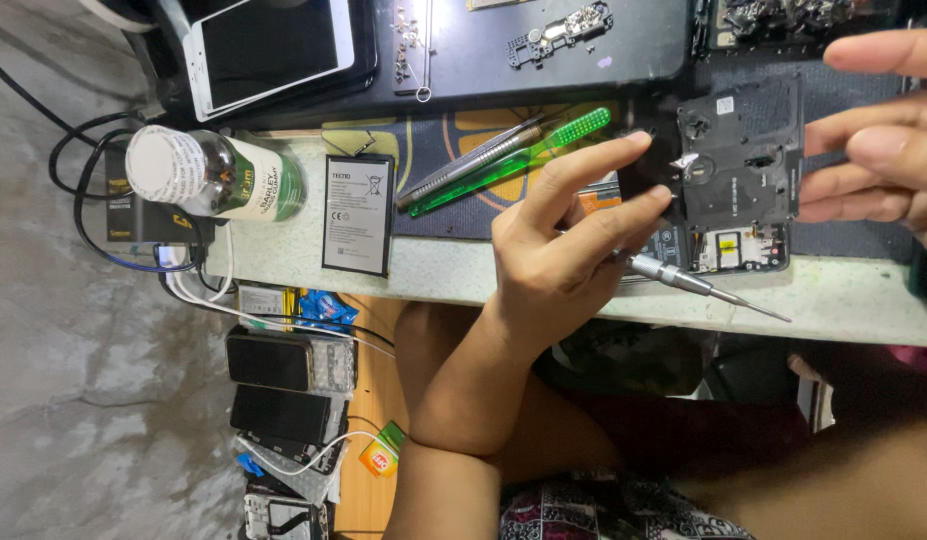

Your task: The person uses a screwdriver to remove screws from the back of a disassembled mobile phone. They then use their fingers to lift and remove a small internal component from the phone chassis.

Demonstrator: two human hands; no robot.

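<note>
**benchrat:** So the opened phone (739,170) sits right of centre in the frame, back cover off, black inner plate and board showing, lower end hanging near the bench edge. The left hand (559,255) comes in from the bottom middle. It looks like the thumb and first fingers are pinched on a small black piece at the phone's left edge, but I can't tell for sure whether that piece is separate or just part of the frame. The same hand has a precision screwdriver (699,285) tucked under the palm, tip pointing right along the bench.

**solderpaws:** And the right hand (884,140)?

**benchrat:** Upper right corner, fingers spread and loose, tips touching the phone's right side. It's steadying, not gripping anything.

**solderpaws:** I'd guess the trick here is a light pinch and lifting flat, so nothing catches. Holding the driver at the same time makes that clumsy, so I'd park it.

**benchrat:** Agreed. The tweezers (474,165) and green brush (514,160) are just left of the fingers. The loose battery (358,213) and clear bottle (214,172) lie further left, and a white phone (269,50) is at upper left.
</note>
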